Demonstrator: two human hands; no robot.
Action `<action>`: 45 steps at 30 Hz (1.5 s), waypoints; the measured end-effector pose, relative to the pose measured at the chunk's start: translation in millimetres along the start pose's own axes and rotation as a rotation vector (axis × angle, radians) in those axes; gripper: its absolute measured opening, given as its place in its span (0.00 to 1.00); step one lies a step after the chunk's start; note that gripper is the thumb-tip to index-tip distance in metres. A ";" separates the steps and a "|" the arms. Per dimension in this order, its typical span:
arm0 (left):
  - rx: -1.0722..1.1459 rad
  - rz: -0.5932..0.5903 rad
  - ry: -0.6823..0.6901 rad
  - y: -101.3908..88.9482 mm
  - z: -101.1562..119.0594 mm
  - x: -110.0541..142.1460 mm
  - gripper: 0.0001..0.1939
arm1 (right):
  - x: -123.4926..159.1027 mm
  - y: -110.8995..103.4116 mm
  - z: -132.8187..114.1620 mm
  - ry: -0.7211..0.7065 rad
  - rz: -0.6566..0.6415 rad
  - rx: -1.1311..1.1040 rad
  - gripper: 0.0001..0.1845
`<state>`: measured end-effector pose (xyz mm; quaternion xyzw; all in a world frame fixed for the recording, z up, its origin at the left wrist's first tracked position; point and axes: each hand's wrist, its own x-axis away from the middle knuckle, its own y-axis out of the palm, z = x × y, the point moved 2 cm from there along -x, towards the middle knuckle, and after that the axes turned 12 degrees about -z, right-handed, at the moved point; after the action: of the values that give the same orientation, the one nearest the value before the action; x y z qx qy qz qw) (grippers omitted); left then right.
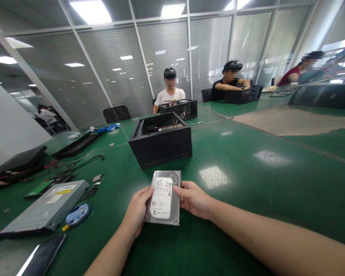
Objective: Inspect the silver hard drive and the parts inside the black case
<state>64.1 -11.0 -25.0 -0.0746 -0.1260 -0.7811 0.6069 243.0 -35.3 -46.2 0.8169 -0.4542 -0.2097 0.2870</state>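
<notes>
A silver hard drive [162, 197] with a white label faces up in front of me, above the green table [241, 184]. My left hand [136, 209] grips its left side, thumb on the top face and fingers hidden beneath. On the opposite edge, my right hand [195, 199] is closed round the drive, its thumb lying near the label. Just beyond the drive stands a black computer case [163, 147], open at the top, with parts partly visible inside.
At left lie an optical drive [50, 209], a blue round object [77, 214], a black phone-like slab [41, 257], a green circuit board [38, 188] and cables. Two people sit across the table behind further cases [189, 109]; more people are at the far right.
</notes>
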 end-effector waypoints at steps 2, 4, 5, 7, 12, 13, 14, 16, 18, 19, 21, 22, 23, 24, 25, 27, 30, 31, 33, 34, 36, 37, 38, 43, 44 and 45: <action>-0.001 -0.040 -0.014 -1.8 0.1 -1.3 0.16 | -0.1 -0.8 -0.5 0.021 0.027 -0.018 0.21; 0.000 -0.085 -0.014 -4.4 -0.7 -3.0 0.15 | -0.2 -1.0 -0.9 0.040 0.049 -0.040 0.19; -0.001 -0.099 -0.010 -5.9 -1.5 -3.9 0.16 | -0.3 -1.2 -1.1 0.048 0.056 -0.051 0.18; -0.013 -0.105 0.003 -9.0 -3.2 -6.1 0.17 | -0.9 -2.0 -1.3 0.061 0.061 -0.070 0.17; -0.030 -0.080 0.000 -10.9 -4.8 -8.2 0.20 | -2.5 -5.6 0.8 0.093 0.025 -0.087 0.16; -0.025 -0.086 -0.008 -10.2 -4.6 -7.8 0.19 | -2.6 -6.2 1.3 0.096 0.018 -0.086 0.17; -0.017 -0.094 -0.015 -9.6 -4.2 -7.4 0.18 | -2.6 -6.5 1.6 0.102 0.016 -0.086 0.17; 0.006 -0.099 -0.022 -8.9 -3.3 -6.5 0.17 | -2.3 -6.2 1.9 0.117 0.017 -0.095 0.16; 0.041 -0.106 -0.018 -8.6 -2.1 -5.7 0.16 | -1.8 -5.2 1.2 0.126 0.026 -0.108 0.15; 0.058 -0.112 -0.016 -8.5 -1.5 -5.3 0.16 | -1.6 -4.7 0.5 0.123 0.032 -0.111 0.14; 0.085 -0.131 -0.018 -7.9 -0.2 -4.4 0.15 | -1.1 -3.9 -0.9 0.102 0.041 -0.100 0.14; 0.095 -0.143 -0.020 -7.6 0.3 -3.9 0.15 | -1.0 -3.7 -1.4 0.089 0.044 -0.088 0.15; 0.103 -0.152 -0.021 -7.5 0.7 -3.5 0.15 | -0.9 -3.6 -1.4 0.079 0.044 -0.074 0.15; 0.108 -0.161 -0.019 -7.6 1.0 -3.3 0.14 | -0.9 -3.7 -1.1 0.072 0.044 -0.062 0.15; 0.114 -0.172 -0.014 -7.9 0.9 -3.4 0.14 | -1.1 -3.8 -0.4 0.065 0.043 -0.052 0.16; 0.126 -0.198 0.001 -8.8 0.2 -4.1 0.15 | -1.9 -4.0 1.4 0.046 0.047 -0.043 0.18; 0.127 -0.221 0.023 -10.4 -1.6 -5.9 0.15 | -3.3 -4.0 3.5 0.003 0.081 -0.045 0.20; 0.128 -0.223 0.028 -10.8 -2.0 -6.4 0.15 | -3.7 -3.9 3.7 -0.007 0.094 -0.051 0.20; 0.130 -0.225 0.031 -11.0 -2.4 -6.6 0.15 | -4.2 -3.9 3.8 -0.010 0.109 -0.068 0.20; 0.129 -0.224 0.030 -11.1 -2.3 -6.5 0.15 | -4.3 -4.0 3.7 -0.006 0.112 -0.076 0.19; 0.115 -0.220 0.022 -11.4 -2.0 -6.1 0.15 | -4.3 -4.7 3.1 0.010 0.106 -0.085 0.18; 0.104 -0.219 0.017 -11.6 -1.7 -5.9 0.15 | -4.2 -5.1 2.7 0.017 0.099 -0.087 0.18; 0.094 -0.219 0.013 -11.8 -1.5 -5.8 0.16 | -4.1 -5.4 2.2 0.022 0.092 -0.089 0.17; 0.113 -0.229 0.018 -12.3 -1.9 -6.2 0.15 | -2.7 -5.0 -1.5 0.034 0.087 -0.105 0.18; 0.122 -0.229 0.024 -12.6 -2.4 -6.4 0.14 | -2.2 -4.4 -2.3 0.034 0.083 -0.105 0.19; 0.129 -0.226 0.032 -13.0 -2.9 -6.7 0.13 | -1.7 -3.8 -2.9 0.033 0.074 -0.103 0.19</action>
<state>53.4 -2.6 -31.0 -0.0081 -0.1740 -0.8359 0.5205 246.3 -31.4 -46.3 0.7869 -0.4680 -0.2086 0.3439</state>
